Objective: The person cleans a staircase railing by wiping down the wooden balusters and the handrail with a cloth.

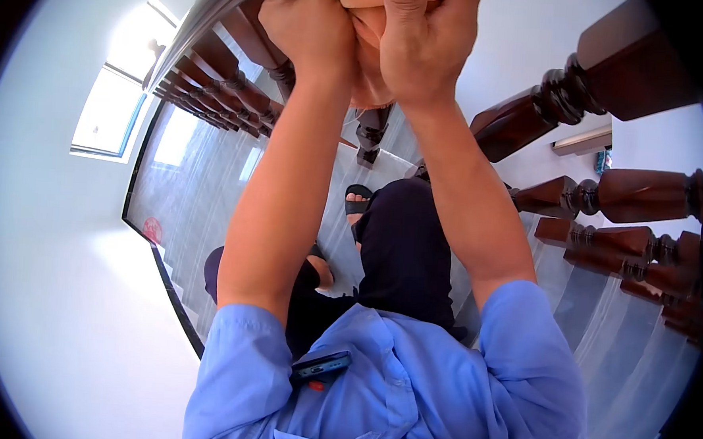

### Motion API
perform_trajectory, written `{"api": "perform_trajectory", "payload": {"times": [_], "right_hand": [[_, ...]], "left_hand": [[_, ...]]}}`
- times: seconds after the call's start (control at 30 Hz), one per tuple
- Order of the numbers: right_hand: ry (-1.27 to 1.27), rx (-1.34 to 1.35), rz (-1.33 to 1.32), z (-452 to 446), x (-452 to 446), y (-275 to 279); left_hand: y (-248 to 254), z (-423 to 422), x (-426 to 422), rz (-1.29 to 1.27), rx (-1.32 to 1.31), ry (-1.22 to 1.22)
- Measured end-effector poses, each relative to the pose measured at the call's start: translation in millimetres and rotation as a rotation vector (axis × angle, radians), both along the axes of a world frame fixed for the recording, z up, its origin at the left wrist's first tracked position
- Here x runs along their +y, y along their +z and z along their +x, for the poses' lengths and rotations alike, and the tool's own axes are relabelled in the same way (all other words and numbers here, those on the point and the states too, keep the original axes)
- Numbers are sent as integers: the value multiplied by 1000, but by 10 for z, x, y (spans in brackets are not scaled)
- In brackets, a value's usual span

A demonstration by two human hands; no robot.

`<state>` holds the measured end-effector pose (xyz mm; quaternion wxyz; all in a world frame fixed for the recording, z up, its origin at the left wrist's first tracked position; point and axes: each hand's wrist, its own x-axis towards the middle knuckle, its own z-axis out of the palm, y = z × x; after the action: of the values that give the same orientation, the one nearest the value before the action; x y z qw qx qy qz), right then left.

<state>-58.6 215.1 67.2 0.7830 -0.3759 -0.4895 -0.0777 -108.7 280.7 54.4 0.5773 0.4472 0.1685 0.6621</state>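
Note:
At the top edge of the head view, both of my hands are raised in front of me around a peach-coloured cloth (367,81). It hangs in folds between my wrists, with thin pale threads at its edge. My left hand (310,30) is closed on the cloth's left side, close to the dark wooden handrail (211,9). Opposite it, my right hand (426,44) grips the right side, thumb up and fingers curled. The upper part of the cloth and some fingertips are cut off by the frame.
Dark turned balusters (239,94) stand on the left, and a thick wooden post (638,60) with more balusters on the right. Grey stone steps (599,344) descend at lower right. A window (116,88) is in the white wall. A phone (321,367) sits in my shirt pocket.

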Motion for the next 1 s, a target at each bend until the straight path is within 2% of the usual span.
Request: {"api": "perform_trajectory", "payload": {"times": [0.03,0.1,0.2,0.33,0.4,0.43,0.5,0.53,0.63,0.7,0.73,0.77,0.83,0.93,0.97,1.0], "right_hand": [[4,3,-5,22,5,11],[-94,-156,6,94,15,31],[35,-54,-46,122,6,9],[167,118,-15,18,25,75],[-181,-79,62,41,116,61],[-179,-78,57,131,137,-12],[110,-106,-49,301,110,-156],[113,-104,-55,288,86,-199],[266,26,-14,136,77,-294],[75,81,172,48,198,-474],[-174,-232,-127,217,-30,-781],[-165,-240,-122,196,-51,-967],[-37,-86,-321,144,-68,-1249],[87,-189,-461,230,-203,-1606],[91,-193,-459,216,-211,-1763],[1,-192,-484,203,-211,-1932]], "left_hand": [[-13,-38,-55,-57,67,21],[-107,-104,-251,-43,142,-20],[-141,-72,-576,281,-207,-150],[-171,17,-506,317,-178,-137],[-218,44,-290,304,-156,-207],[-215,50,-199,307,-154,-264],[-225,30,-93,359,-133,-307],[-213,37,-72,451,-65,-197],[-328,-45,-86,424,-27,-282],[-625,34,-11,711,245,365],[-866,-5,-68,637,330,271],[-1091,-41,-137,563,408,181],[-1320,-27,-266,240,389,-10],[-1835,-94,-335,183,491,27],[-1957,-110,-342,183,489,33],[-2025,-132,-341,64,447,-74]]}}
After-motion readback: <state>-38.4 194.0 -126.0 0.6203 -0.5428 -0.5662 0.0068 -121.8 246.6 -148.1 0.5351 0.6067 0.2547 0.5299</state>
